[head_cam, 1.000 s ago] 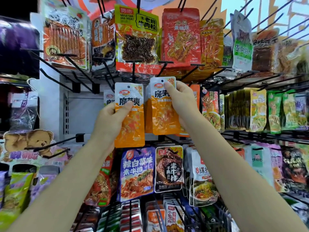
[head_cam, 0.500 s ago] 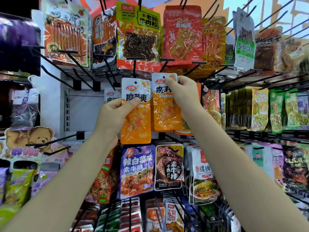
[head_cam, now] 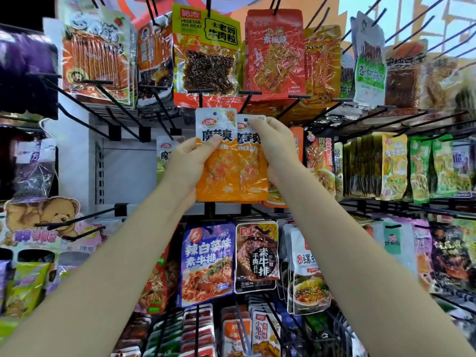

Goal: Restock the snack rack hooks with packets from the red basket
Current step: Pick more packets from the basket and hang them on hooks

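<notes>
Two orange-and-white snack packets are raised in front of the middle row of the rack. My left hand [head_cam: 189,166] grips the left packet [head_cam: 215,161] by its left edge, thumb across the front. My right hand [head_cam: 277,148] pinches the top right corner of the right packet [head_cam: 251,171]. The left packet overlaps the right one's left edge. Both have a small hang hole at the top, just below a black hook [head_cam: 246,99] of the upper row. The red basket is out of view.
Packets hang on black hooks all around: a yellow-green and a red pack [head_cam: 273,52] above, a blue-purple pack [head_cam: 207,264] and a black one below, green and yellow packs [head_cam: 394,166] to the right. Several bare hooks [head_cam: 79,219] jut out on the left.
My left hand has moved its packet right and up until it overlaps the right packet. Both packets sit higher, closer to the hooks above.
</notes>
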